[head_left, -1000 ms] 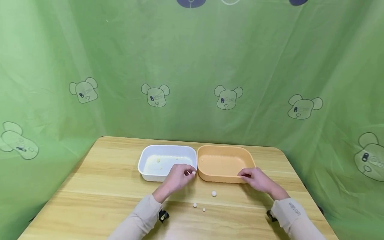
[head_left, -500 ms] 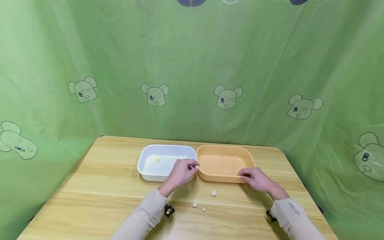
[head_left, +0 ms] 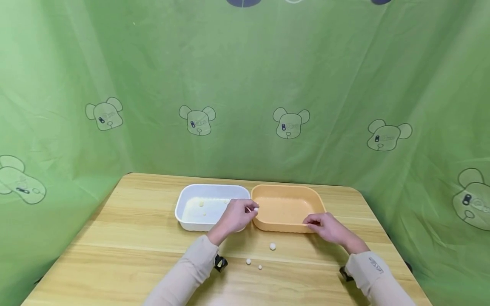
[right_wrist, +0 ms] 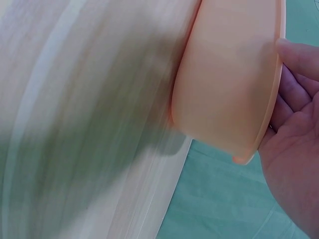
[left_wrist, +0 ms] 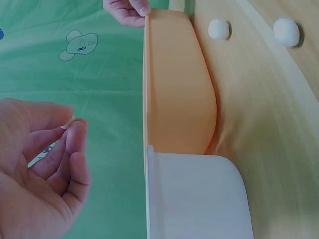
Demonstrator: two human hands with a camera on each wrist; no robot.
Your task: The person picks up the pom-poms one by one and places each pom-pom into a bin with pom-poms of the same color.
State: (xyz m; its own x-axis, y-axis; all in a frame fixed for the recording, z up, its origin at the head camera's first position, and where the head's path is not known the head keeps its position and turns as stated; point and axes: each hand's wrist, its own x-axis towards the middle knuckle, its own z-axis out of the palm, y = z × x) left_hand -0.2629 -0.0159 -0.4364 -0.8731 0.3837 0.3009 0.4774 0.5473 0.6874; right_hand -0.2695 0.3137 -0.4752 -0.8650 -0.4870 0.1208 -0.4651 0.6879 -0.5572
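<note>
- One small white piece [head_left: 256, 209] is pinched by the left hand [head_left: 234, 215] above the nine o'clock rim of the orange tray [head_left: 285, 209].
- At four o'clock, its rim is gripped by the right hand [head_left: 327, 228].
- Toward seven o'clock, three white balls [head_left: 272, 246] are seen.

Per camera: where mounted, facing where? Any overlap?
Head: worn on head, facing forward and down at table; left hand, right hand, sleeves show.
Left wrist: on left wrist, facing orange tray and white tray; left hand near, right hand at top.
Right wrist: on right wrist, facing orange tray's wall; right hand on its rim.
Shared: both wrist views show orange tray, right hand.
</note>
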